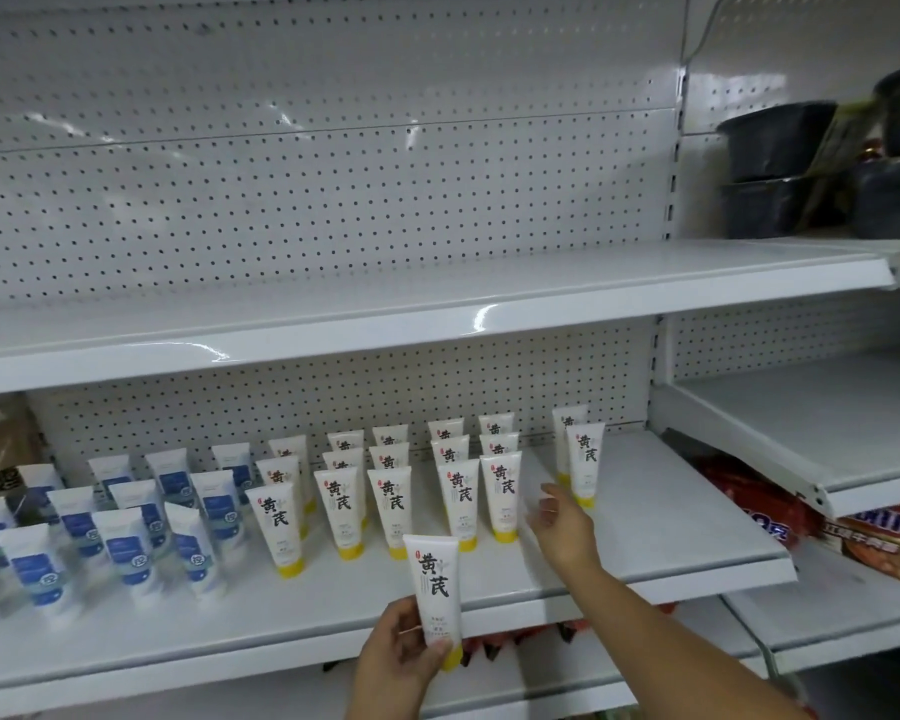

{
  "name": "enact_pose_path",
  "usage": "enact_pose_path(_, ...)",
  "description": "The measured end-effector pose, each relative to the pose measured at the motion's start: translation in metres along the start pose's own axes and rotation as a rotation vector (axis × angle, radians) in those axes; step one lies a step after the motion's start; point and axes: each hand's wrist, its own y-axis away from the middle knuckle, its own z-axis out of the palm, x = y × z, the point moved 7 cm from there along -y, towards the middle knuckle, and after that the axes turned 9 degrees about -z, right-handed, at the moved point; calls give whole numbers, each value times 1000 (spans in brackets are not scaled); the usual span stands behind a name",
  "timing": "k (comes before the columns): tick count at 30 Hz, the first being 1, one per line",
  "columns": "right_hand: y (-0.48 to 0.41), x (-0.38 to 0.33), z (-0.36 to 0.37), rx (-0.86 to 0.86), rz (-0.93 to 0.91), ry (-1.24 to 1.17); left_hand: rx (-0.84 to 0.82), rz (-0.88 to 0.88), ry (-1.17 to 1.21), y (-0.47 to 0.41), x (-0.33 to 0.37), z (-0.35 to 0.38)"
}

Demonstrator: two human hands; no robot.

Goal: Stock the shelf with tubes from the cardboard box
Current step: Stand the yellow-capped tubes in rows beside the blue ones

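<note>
My left hand (398, 654) grips a white tube (434, 584) with a yellow cap and black characters, held upright in front of the lower shelf's front edge. My right hand (562, 522) reaches over the lower shelf (661, 517) with fingers apart and nothing in them, between a front-row tube (502, 493) and a pair of tubes (583, 467) farther right. Several rows of the same yellow-capped tubes (391, 504) stand cap down on the shelf. The cardboard box is only partly visible at the far left (1, 439).
White tubes with blue labels (126, 543) fill the shelf's left part. The upper shelf (437, 298) is bare. Dark stacked containers (780, 168) sit upper right. Red packaged goods (884, 537) lie on the lower right shelf.
</note>
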Motion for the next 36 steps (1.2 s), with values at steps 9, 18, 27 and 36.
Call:
enact_pose_path(9,11,-73,-89,-13,-116,-299,-56,43,12,-5,33,97)
enact_pose_path(18,6,-99,-114,-94,-202,-237,-124,76,89,-56,58,184)
enact_pose_path(27,-33,-61,-139,-46,-192,-72,-113,81,108,-106,56,237)
enact_pose_path(36,-76,-31,-137,-79,-223,-127,-6,73,20,-131,60,253)
